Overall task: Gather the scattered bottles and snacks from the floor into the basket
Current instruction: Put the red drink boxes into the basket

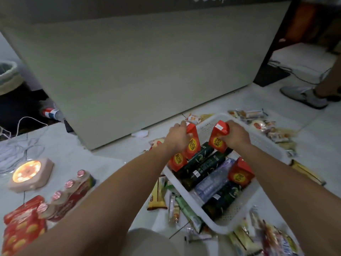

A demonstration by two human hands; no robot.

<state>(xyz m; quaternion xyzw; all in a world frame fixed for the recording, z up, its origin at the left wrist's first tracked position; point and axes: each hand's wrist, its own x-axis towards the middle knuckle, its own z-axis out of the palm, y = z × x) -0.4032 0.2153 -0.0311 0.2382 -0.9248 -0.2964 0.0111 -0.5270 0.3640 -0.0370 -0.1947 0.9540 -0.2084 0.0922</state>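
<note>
Over the far end of the basket (262,142), the left hand (177,134) grips a red carton (193,145) by its top and the right hand (237,134) grips a second carton (218,138), both just above the dark bottles (203,163) lying inside. Each is best stood upright against the far wall, beside the cartons in there, so the middle stays free. Snack packets (271,131) lie on the floor beyond the right rim and off the near corner, not yet gathered.
</note>
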